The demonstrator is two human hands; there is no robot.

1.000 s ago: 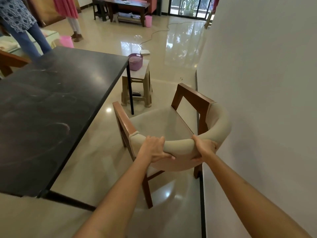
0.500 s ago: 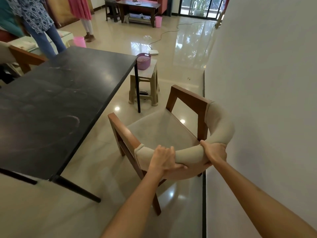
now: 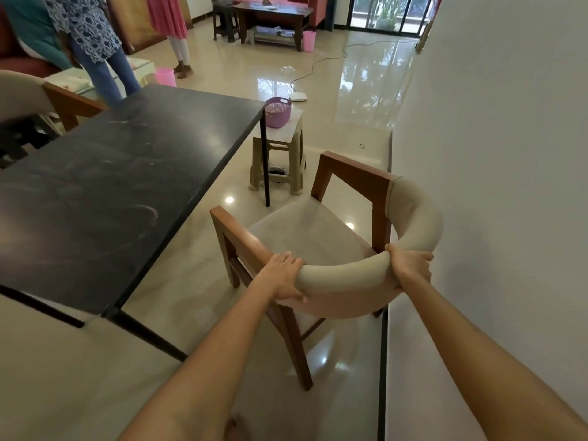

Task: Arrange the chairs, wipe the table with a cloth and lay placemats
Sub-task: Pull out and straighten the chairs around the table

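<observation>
Between wall and table (image 3: 133, 186), both hands — left hand (image 3: 284, 275), right hand (image 3: 410, 264) — wrapped tight around the padded backrest of the chair (image 3: 321, 237), chair-arranging step underway — next it likely needs turning toward the table edge.

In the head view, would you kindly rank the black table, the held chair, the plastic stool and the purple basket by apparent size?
1. black table
2. chair, though it is nearer the camera, which flatters it
3. plastic stool
4. purple basket, standing on the stool
</observation>
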